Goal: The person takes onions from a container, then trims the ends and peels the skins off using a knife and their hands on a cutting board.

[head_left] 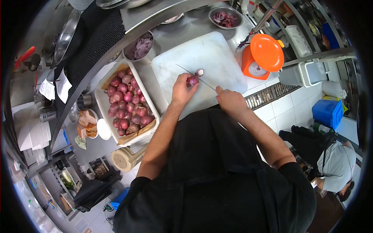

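Observation:
Over the white cutting board (217, 50), my left hand (184, 88) is closed round a red onion (192, 80). My right hand (230, 101) grips the handle of a knife (208, 84), whose thin blade runs up and left across the board, beside the onion. A small pale onion piece (200, 72) is at the blade, just above the held onion. Left of the board, a white tray (101, 101) holds several whole red onions (126, 101).
A metal pot (153, 48) with sliced onion stands at the board's upper left. Beyond the board is a metal bowl (240, 15) of onion pieces. An orange scale (254, 68) stands right of the board. Another person (337, 163) is at the lower right.

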A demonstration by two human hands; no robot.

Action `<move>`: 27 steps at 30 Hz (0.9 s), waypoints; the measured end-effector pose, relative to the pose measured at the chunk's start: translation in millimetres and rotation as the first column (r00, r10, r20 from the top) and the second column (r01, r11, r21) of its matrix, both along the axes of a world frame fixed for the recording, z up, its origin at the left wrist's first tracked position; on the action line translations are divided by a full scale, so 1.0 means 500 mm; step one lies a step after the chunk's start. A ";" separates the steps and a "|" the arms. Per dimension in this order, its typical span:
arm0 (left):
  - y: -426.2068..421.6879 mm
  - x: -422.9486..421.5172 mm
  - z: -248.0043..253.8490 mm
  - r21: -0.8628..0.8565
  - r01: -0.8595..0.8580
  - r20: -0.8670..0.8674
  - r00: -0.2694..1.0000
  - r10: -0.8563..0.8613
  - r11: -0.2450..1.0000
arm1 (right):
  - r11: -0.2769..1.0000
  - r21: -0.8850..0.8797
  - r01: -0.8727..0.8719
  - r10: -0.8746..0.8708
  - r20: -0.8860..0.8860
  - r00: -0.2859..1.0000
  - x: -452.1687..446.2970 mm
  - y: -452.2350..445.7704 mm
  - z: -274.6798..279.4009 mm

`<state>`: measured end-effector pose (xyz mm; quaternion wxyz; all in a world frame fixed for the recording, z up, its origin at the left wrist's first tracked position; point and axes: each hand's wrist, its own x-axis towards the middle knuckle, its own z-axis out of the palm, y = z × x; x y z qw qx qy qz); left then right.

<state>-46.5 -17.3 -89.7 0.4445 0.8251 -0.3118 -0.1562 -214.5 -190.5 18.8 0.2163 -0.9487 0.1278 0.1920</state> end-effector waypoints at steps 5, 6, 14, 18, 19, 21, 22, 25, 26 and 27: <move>0.003 -0.001 0.000 -0.012 0.005 0.012 1.000 -0.004 1.000 | 1.000 0.015 -0.019 0.019 0.018 1.000 0.042 0.003 -0.012; 0.003 -0.001 0.004 -0.002 0.006 0.026 1.000 -0.006 1.000 | 1.000 0.024 -0.018 0.018 0.019 1.000 0.053 0.005 -0.015; 0.004 0.001 0.000 0.009 0.004 0.100 0.995 -0.005 1.000 | 0.998 0.065 -0.027 0.025 0.025 0.999 0.103 0.001 -0.064; 0.009 -0.003 -0.007 -0.025 0.008 0.051 0.999 -0.007 1.000 | 0.996 0.087 -0.023 0.021 0.032 0.999 0.131 0.008 -0.111; 0.008 -0.003 -0.006 -0.029 0.012 0.058 0.998 -0.010 1.000 | 0.996 0.090 -0.021 0.018 0.035 0.999 0.140 0.010 -0.127; 0.013 -0.010 0.002 -0.018 0.012 0.068 0.998 -0.011 1.000 | 0.992 0.124 -0.004 -0.007 0.091 0.996 0.141 0.017 -0.164; 0.013 -0.013 0.010 -0.008 0.009 0.075 0.997 -0.009 1.000 | 0.990 0.140 0.003 -0.020 0.120 0.993 0.142 0.017 -0.177; 0.013 -0.011 -0.003 -0.050 -0.009 0.012 1.000 0.010 0.999 | 0.989 0.145 0.020 -0.033 0.085 0.996 0.139 0.019 -0.190; 0.010 -0.009 -0.012 -0.078 -0.017 -0.021 1.000 0.015 0.997 | 0.990 0.141 0.024 -0.036 0.081 0.996 0.140 0.018 -0.189; 0.006 -0.008 -0.009 -0.069 -0.023 -0.010 1.000 0.022 0.997 | 0.990 0.136 0.028 -0.039 0.079 0.996 0.142 0.018 -0.188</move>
